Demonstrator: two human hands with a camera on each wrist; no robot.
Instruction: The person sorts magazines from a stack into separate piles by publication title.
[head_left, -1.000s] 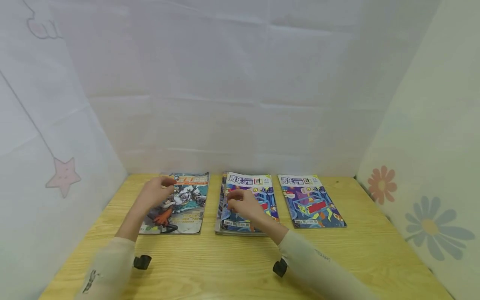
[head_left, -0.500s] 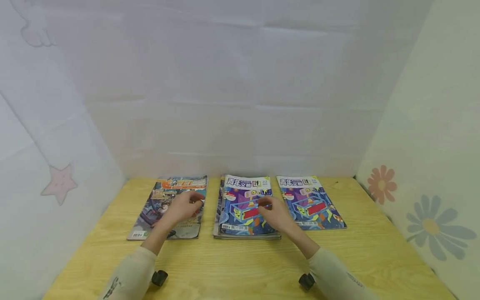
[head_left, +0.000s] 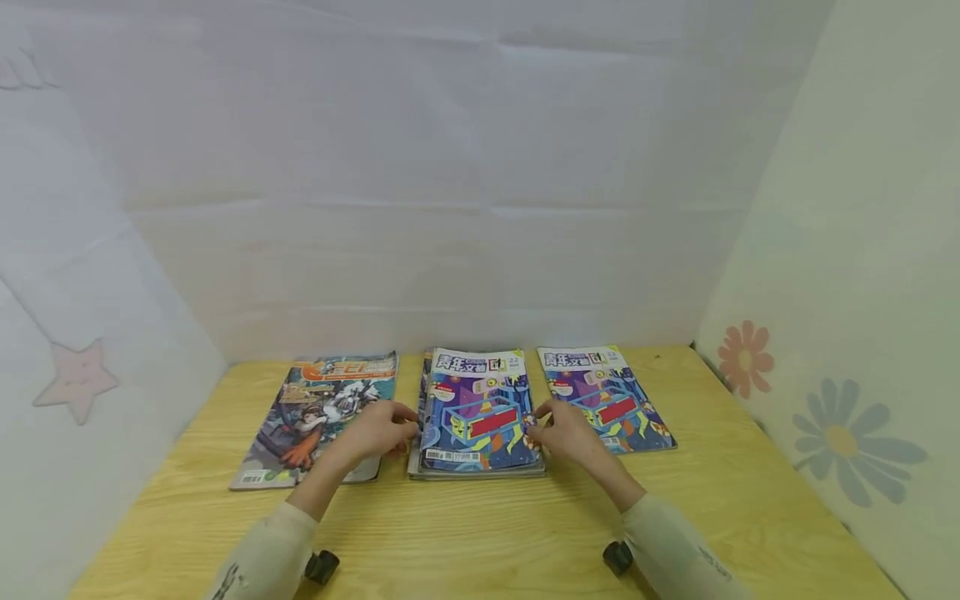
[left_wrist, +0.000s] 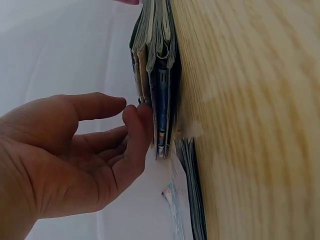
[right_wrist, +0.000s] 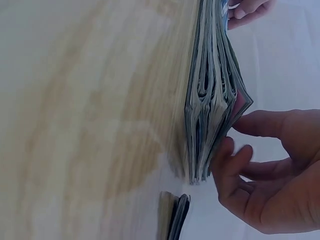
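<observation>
A stack of magazines [head_left: 478, 414] lies mid-bench [head_left: 487, 533]. Left hand [head_left: 378, 429] and right hand [head_left: 566, 429], fingers relaxed, touch its side edges (single magazines [head_left: 318, 417] [head_left: 606, 398] flank it closely).

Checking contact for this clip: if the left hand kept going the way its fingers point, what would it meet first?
The left hand points right, at the middle stack of magazines. Its fingers are at the stack's left edge, apparently already touching, so that edge comes first.
</observation>
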